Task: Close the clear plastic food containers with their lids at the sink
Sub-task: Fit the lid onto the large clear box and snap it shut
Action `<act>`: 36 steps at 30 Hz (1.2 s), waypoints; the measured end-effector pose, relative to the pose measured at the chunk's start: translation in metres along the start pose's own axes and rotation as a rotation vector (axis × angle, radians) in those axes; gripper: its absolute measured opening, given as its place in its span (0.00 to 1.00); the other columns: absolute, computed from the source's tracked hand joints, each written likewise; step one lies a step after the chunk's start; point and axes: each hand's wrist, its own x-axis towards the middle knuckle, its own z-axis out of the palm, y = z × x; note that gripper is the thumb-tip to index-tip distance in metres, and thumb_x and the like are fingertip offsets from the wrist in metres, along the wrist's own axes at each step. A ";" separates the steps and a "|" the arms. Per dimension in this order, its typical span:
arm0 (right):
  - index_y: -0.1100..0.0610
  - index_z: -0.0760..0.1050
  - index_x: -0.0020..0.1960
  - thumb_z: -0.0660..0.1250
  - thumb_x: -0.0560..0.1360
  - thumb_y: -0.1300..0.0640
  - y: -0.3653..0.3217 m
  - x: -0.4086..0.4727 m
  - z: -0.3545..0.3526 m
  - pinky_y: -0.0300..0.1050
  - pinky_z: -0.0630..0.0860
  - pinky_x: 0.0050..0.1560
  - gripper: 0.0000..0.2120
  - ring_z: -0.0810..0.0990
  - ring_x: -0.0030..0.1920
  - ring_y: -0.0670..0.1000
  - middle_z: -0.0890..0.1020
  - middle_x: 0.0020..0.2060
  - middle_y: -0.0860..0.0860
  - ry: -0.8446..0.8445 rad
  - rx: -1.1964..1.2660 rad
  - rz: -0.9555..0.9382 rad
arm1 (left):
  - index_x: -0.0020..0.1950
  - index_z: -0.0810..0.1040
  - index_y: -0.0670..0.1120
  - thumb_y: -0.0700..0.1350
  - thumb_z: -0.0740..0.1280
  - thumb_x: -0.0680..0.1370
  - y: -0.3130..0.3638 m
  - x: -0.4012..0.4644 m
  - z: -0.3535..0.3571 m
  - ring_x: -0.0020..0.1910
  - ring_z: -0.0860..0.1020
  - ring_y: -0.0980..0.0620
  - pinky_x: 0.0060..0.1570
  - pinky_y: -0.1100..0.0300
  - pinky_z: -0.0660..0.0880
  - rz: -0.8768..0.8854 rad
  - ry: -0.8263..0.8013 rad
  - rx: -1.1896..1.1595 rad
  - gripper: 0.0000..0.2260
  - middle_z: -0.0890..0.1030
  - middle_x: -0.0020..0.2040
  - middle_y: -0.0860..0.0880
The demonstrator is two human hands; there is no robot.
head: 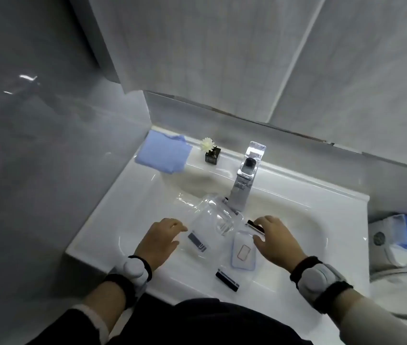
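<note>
A clear plastic container (211, 216) lies tilted in the white sink (112, 210), below the tap. A dark clip (197, 242) shows at its near edge. To its right lies a clear lid (243, 252) with a blue seal and a dark clip at each end. My left hand (160, 241) hovers palm down just left of the container, fingers apart and holding nothing. My right hand (275, 241) is at the lid's far end, with thumb and fingers on either side of the far clip (256, 226). Whether it grips the clip I cannot tell.
A chrome tap (243, 175) rises over the basin's back edge. On the back ledge sit a folded blue cloth (162, 154) and a small black bottle with a white flower (211, 151). A blue and white package (406, 235) lies at the right, beyond the sink.
</note>
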 end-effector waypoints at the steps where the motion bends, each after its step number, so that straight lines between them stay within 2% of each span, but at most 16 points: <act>1: 0.57 0.75 0.67 0.67 0.77 0.53 0.003 0.003 0.002 0.47 0.72 0.64 0.20 0.76 0.64 0.57 0.79 0.64 0.54 -0.015 0.000 0.028 | 0.58 0.81 0.51 0.37 0.78 0.64 -0.003 0.001 0.006 0.57 0.80 0.48 0.50 0.53 0.77 0.027 -0.014 0.015 0.25 0.81 0.57 0.51; 4: 0.58 0.72 0.72 0.67 0.77 0.53 0.008 0.007 0.004 0.52 0.71 0.68 0.24 0.73 0.68 0.60 0.76 0.68 0.56 -0.060 -0.008 0.114 | 0.59 0.79 0.51 0.38 0.82 0.60 -0.002 -0.002 0.011 0.60 0.79 0.46 0.53 0.51 0.77 0.018 -0.080 0.060 0.30 0.80 0.60 0.48; 9: 0.57 0.68 0.74 0.66 0.79 0.52 0.020 0.021 0.013 0.54 0.72 0.68 0.25 0.74 0.69 0.60 0.76 0.69 0.57 -0.114 0.051 0.195 | 0.60 0.77 0.51 0.39 0.84 0.57 -0.006 0.006 0.020 0.64 0.75 0.46 0.57 0.51 0.75 -0.006 -0.121 0.057 0.34 0.79 0.64 0.46; 13: 0.57 0.66 0.75 0.67 0.79 0.50 0.023 0.031 0.016 0.52 0.74 0.64 0.27 0.78 0.64 0.59 0.80 0.64 0.57 -0.178 0.161 0.268 | 0.56 0.78 0.50 0.35 0.82 0.57 -0.007 0.016 0.023 0.63 0.77 0.43 0.59 0.51 0.73 0.017 -0.082 0.117 0.31 0.79 0.62 0.45; 15: 0.56 0.65 0.75 0.67 0.79 0.50 0.024 0.035 0.018 0.52 0.75 0.63 0.28 0.78 0.63 0.59 0.80 0.64 0.56 -0.214 0.198 0.294 | 0.52 0.79 0.50 0.32 0.80 0.57 -0.006 0.020 0.025 0.63 0.76 0.44 0.60 0.53 0.69 0.042 -0.057 0.144 0.28 0.80 0.61 0.44; 18: 0.56 0.65 0.75 0.69 0.78 0.50 0.028 0.040 0.020 0.51 0.75 0.62 0.29 0.78 0.63 0.59 0.80 0.64 0.57 -0.251 0.216 0.315 | 0.49 0.79 0.49 0.29 0.77 0.58 -0.007 0.025 0.032 0.62 0.78 0.44 0.60 0.53 0.69 0.094 -0.033 0.200 0.25 0.81 0.59 0.44; 23: 0.58 0.68 0.74 0.68 0.78 0.55 0.031 0.043 0.024 0.47 0.73 0.61 0.26 0.78 0.64 0.58 0.80 0.65 0.57 -0.270 0.236 0.339 | 0.42 0.78 0.48 0.29 0.75 0.58 -0.010 0.036 0.035 0.56 0.77 0.46 0.53 0.55 0.68 0.126 0.009 0.223 0.20 0.82 0.52 0.44; 25: 0.58 0.71 0.71 0.67 0.77 0.57 0.034 0.044 0.025 0.46 0.72 0.56 0.23 0.78 0.60 0.58 0.80 0.62 0.57 -0.266 0.225 0.343 | 0.39 0.76 0.47 0.29 0.74 0.58 -0.009 0.037 0.034 0.53 0.76 0.47 0.49 0.55 0.70 0.144 0.021 0.213 0.18 0.81 0.50 0.45; 27: 0.58 0.76 0.63 0.66 0.76 0.58 0.035 0.043 0.023 0.44 0.70 0.47 0.16 0.77 0.51 0.57 0.81 0.53 0.56 -0.268 0.216 0.340 | 0.39 0.76 0.47 0.30 0.75 0.61 -0.008 0.037 0.034 0.52 0.79 0.46 0.47 0.54 0.73 0.184 0.042 0.213 0.16 0.81 0.49 0.46; 30: 0.57 0.74 0.49 0.65 0.74 0.59 0.040 0.041 0.020 0.42 0.65 0.35 0.04 0.74 0.42 0.55 0.76 0.39 0.50 -0.289 0.207 0.355 | 0.43 0.77 0.47 0.32 0.75 0.67 -0.007 0.036 0.032 0.54 0.80 0.44 0.53 0.52 0.75 0.226 0.096 0.188 0.13 0.82 0.52 0.45; 34: 0.56 0.74 0.47 0.68 0.73 0.58 0.049 0.033 0.013 0.40 0.66 0.35 0.05 0.72 0.38 0.50 0.76 0.38 0.49 -0.298 0.258 0.384 | 0.47 0.76 0.46 0.34 0.70 0.75 -0.006 0.035 0.025 0.59 0.80 0.43 0.61 0.52 0.73 0.252 0.187 0.175 0.08 0.83 0.53 0.45; 36: 0.56 0.74 0.45 0.70 0.71 0.58 0.053 0.028 0.012 0.40 0.67 0.35 0.05 0.72 0.37 0.49 0.76 0.38 0.49 -0.301 0.333 0.409 | 0.48 0.76 0.45 0.37 0.64 0.79 -0.001 0.033 0.016 0.54 0.82 0.44 0.60 0.52 0.74 0.228 0.239 0.143 0.04 0.82 0.50 0.45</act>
